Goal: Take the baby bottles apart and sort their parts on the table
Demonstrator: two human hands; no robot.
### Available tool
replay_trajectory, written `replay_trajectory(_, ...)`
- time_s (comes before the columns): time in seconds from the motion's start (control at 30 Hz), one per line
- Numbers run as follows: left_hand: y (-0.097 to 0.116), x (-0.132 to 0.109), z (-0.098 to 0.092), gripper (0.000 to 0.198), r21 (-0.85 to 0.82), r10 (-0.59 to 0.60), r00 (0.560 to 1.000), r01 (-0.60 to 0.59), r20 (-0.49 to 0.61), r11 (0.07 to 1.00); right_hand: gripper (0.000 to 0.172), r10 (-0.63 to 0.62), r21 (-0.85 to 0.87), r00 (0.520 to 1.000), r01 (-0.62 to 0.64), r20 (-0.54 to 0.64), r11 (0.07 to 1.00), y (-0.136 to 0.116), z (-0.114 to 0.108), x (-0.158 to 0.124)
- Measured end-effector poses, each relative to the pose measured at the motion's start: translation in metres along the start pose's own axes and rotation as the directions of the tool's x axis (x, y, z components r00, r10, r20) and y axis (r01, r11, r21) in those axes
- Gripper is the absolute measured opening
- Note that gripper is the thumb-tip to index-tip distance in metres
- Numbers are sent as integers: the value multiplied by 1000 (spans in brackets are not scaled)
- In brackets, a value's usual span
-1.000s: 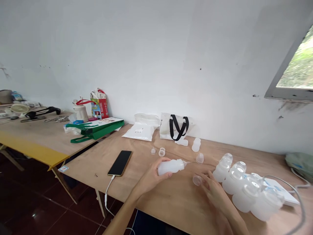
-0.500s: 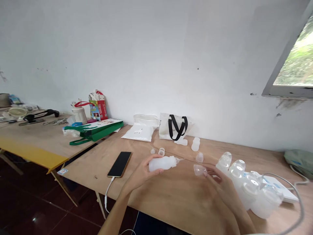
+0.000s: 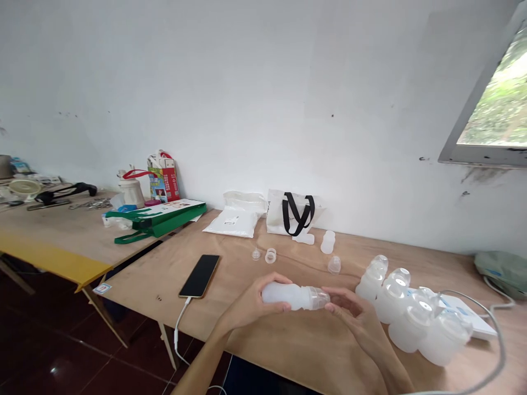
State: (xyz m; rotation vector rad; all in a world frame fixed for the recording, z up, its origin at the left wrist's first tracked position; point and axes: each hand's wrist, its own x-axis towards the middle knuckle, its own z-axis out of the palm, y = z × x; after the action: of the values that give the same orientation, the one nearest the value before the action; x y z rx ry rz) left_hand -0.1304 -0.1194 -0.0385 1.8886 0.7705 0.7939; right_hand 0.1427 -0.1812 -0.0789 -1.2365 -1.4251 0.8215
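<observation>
Translucent white plastic squeeze bottle [image 3: 284, 295] is held roughly level in the air above the light plywood desk [image 3: 288, 351], in front of the person's chest. Its long axis runs from 9 o'clock to 3 o'clock, with the rounded base toward 9 and the neck toward 3. A clear plastic cap [image 3: 319, 298] sits over the neck end, and the nozzle is hidden inside or behind it.

The left grip [image 3: 255, 300] is clamped around the bottle's body, with fingers wrapped over the top. The right grip [image 3: 349, 314] is closed around the cap end, its fingertips against the clear plastic. The two hands nearly meet at the bottle's middle, and the right hand is the nearer one to the cap.

At 12 o'clock from the hands, a small clear cup [image 3: 334, 265] and a frosted upright plastic container [image 3: 328, 242] stand on the desk. Toward 11 o'clock lie two small plastic rings [image 3: 270, 255]. A black smartphone [image 3: 200, 276] with a white charging cable [image 3: 177, 323] lies at 9 o'clock. At 3 o'clock, a cluster of frosted white plastic bottles [image 3: 411, 321] stands with domed tops, beside a white flat box [image 3: 465, 312].
</observation>
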Motion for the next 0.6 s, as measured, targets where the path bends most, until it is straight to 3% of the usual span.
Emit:
replay_trajectory(0.27,0,0,-4,44,-17,-6,1000,5,-19,1000,39,-33,-66,999,30,-40,997,-1,1,-2)
replay_trajectory(0.5,7,-2,-4,54,-232,-117,992,127,55,964,35,-99,-100,987,87,-127,991,-7,6,-4)
replay_trajectory(0.6,7,-2,-2,53,-161,-109,994,110,11,981,34,-84,-98,989,73,-118,993,-8,5,-3)
